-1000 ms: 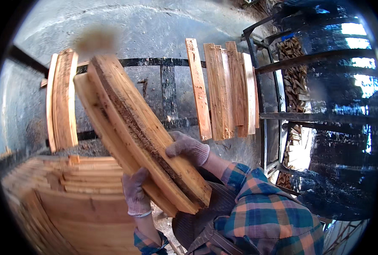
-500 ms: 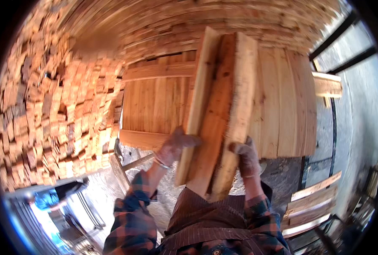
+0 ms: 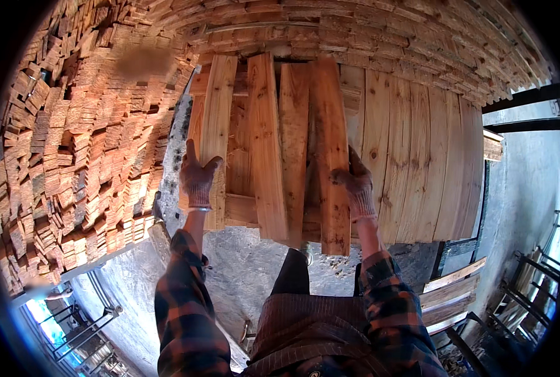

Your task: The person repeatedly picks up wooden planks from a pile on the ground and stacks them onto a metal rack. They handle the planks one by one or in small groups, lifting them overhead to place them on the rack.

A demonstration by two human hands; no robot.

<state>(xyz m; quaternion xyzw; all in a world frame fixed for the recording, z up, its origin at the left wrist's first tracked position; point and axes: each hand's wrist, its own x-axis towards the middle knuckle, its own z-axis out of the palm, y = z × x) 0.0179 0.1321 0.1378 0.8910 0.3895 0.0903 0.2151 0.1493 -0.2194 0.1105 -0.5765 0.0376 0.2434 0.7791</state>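
Observation:
Several loose wooden planks lie spread lengthwise over a work surface of side-by-side boards [image 3: 412, 157]. My left hand [image 3: 197, 181], in a knit glove, has its fingers and thumb apart against the leftmost pale plank [image 3: 220, 119]. My gloved right hand [image 3: 356, 186] grips a reddish plank [image 3: 333, 144] along its right edge, the thumb on top and the other fingers partly hidden. Between the hands lie a long orange-brown plank [image 3: 266, 144] and a knotty plank [image 3: 294, 138], both slightly slanted. Crosswise battens [image 3: 242, 209] show beneath them.
Tall stacks of short wood pieces [image 3: 97, 163] rise at the left, and more stacked boards [image 3: 387, 31] run across the back. At the lower right several boards [image 3: 449, 292] rest by a dark metal frame [image 3: 465, 345]. Grey concrete floor [image 3: 242, 264] lies below the work surface's near edge.
The planks held together between both hands have been spread apart across the surface. My left hand has moved left and its fingers have spread; my right hand still grips a plank.

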